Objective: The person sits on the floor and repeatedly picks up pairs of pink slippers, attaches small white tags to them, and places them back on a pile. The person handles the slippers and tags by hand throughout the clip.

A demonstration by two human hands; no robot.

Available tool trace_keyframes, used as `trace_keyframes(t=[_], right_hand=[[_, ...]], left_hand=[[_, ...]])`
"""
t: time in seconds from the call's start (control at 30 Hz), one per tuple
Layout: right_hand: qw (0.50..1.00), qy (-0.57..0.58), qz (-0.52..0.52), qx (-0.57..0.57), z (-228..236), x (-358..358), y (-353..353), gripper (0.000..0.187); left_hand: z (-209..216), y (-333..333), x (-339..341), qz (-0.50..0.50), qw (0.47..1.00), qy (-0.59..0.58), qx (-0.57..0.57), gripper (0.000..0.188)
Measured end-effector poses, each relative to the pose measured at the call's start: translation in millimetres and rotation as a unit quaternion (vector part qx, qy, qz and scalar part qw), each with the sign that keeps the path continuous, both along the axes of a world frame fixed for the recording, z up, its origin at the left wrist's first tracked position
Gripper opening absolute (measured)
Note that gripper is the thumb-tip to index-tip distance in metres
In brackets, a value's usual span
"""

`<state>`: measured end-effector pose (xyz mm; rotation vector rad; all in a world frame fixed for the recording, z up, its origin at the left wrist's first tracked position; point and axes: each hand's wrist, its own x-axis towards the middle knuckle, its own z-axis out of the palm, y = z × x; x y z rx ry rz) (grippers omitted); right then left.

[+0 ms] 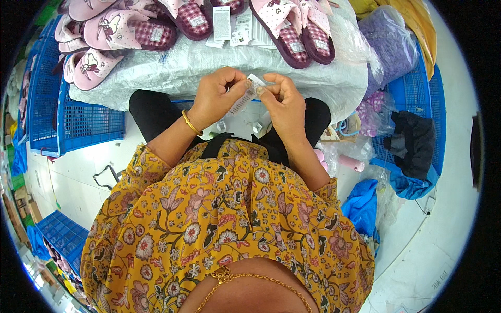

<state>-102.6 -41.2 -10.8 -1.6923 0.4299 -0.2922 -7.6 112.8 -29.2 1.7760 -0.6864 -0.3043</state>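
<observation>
My left hand [218, 95] and my right hand [286, 104] are close together in front of the covered table, both pinching a small white tag [255, 80] between thumb and fingers. A pale, see-through strip [241, 103] with small printing hangs just under the left fingertips; whether it is joined to the tag I cannot tell. Beyond my hands, a stack of white tags [261, 36] and a single upright tag [222, 23] lie on the table. A pair of pink slippers [295, 36] with checked insoles rests right of the stack.
More pink slippers [125, 31] are piled at the table's left. White plastic sheeting [156, 73] covers the table. Blue crates [91, 117] stand on the left, and another blue crate [436, 115] with a dark cloth [412, 143] on the right. A purple bagged bundle [389, 44] sits behind it.
</observation>
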Motion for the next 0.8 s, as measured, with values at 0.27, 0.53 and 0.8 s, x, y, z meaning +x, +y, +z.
trace_keyframes(t=[0.27,0.53,0.8], right_hand=[[1.0,0.004,-0.002,0.018,-7,-2,-2,0.029],[0.998,0.017,0.017,0.059,-10,-3,-7,0.02],[0.992,0.01,0.103,0.071,-21,-9,-10,0.016]], left_hand=[[8,-1,-4,0.005,0.988,-0.154,0.008,0.008],[15,2,-5,-0.048,0.965,-0.258,-0.02,0.008],[10,3,3,-0.096,0.987,0.119,0.053,0.016]])
